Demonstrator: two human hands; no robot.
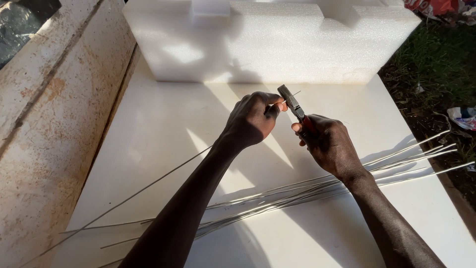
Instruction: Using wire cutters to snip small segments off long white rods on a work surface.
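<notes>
Head view, right hand [329,144] gripping pliers [293,105]

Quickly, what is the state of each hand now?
Left hand: closed, holding a thin wire.
Right hand: closed, gripping pliers.

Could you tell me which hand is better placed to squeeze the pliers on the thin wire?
Probably the right hand: it grips the red-handled metal pliers, whose jaws meet the thin grey wire pinched by the left hand.

Shiny metal wires [297,191]; grainy white foam block [267,44]; smooth matt board [163,124].
</notes>
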